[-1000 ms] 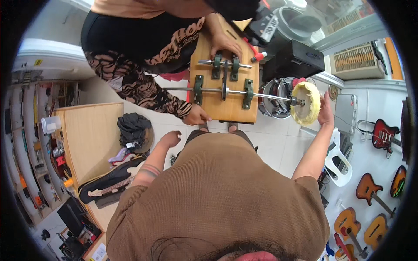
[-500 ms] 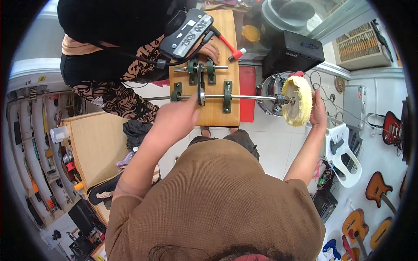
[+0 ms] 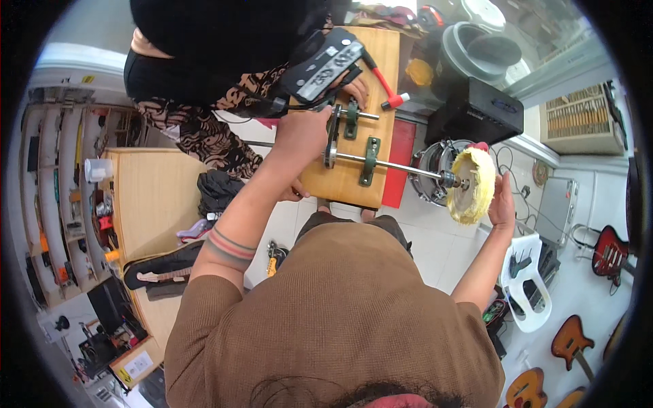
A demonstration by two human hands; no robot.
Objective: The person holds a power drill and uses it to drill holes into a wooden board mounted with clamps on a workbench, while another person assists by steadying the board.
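A wooden board (image 3: 384,61) carries two metal shafts in green bearing blocks (image 3: 369,162). A black belt (image 3: 332,136) links the pulleys of the short and long shafts. My left hand (image 3: 303,134) reaches over the board, its fingertips at the upper pulley beside the belt; its back hides most of the fingers. On the right end of the long shaft (image 3: 408,168) sits a yellow fluffy buffing wheel (image 3: 471,187). My right hand (image 3: 502,202) is at the wheel's right side, fingers stretched out along it; the wheel hides part of them.
Across the board stands another person (image 3: 204,75), one hand (image 3: 357,90) on it, another hand (image 3: 294,192) at its lower left edge. A red-handled hammer (image 3: 394,100) and a black device (image 3: 323,71) lie near the top. Right are a black amplifier (image 3: 476,112), a drum (image 3: 432,170) and a white chair (image 3: 527,289).
My left hand has moved up from the lower pulley to the upper one. My right hand stays beside the wheel. The whole view has shifted, and a hand shows at the board's lower left edge.
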